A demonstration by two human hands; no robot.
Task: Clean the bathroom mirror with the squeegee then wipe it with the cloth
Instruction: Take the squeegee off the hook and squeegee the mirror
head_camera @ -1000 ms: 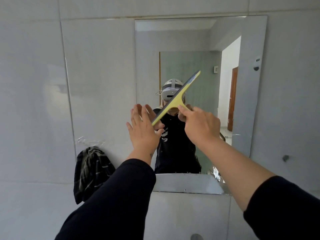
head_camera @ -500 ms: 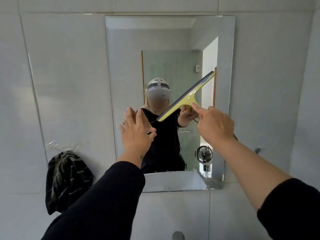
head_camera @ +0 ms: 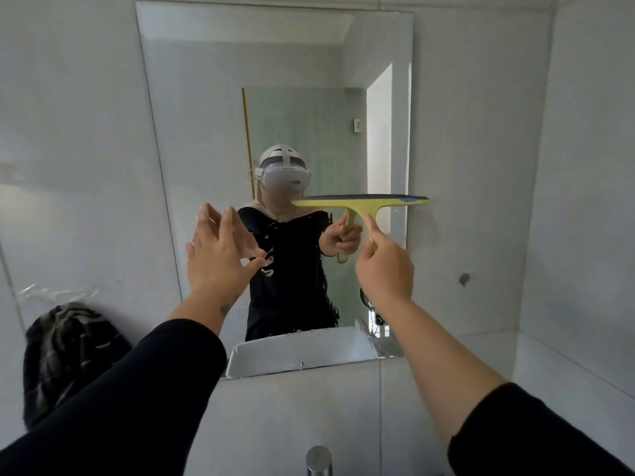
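A rectangular mirror (head_camera: pixel 213 80) hangs on the white tiled wall ahead. My right hand (head_camera: pixel 385 269) grips the handle of a yellow squeegee (head_camera: pixel 360 201), whose dark rubber blade lies level across the mirror's right half, its right end past the mirror's edge. My left hand (head_camera: pixel 220 259) is raised in front of the mirror's lower left, fingers spread, holding nothing. A dark striped cloth (head_camera: pixel 65 352) hangs on the wall, down and to the left of the mirror.
A chrome tap top (head_camera: pixel 319 460) shows at the bottom edge. A small hook or knob (head_camera: pixel 464 279) sticks out of the wall right of the mirror. A side wall closes in at the far right.
The squeegee has swung from a steep tilt to level and shifted right. My left hand has come off its blade end and opened. My view has moved closer and to the right.
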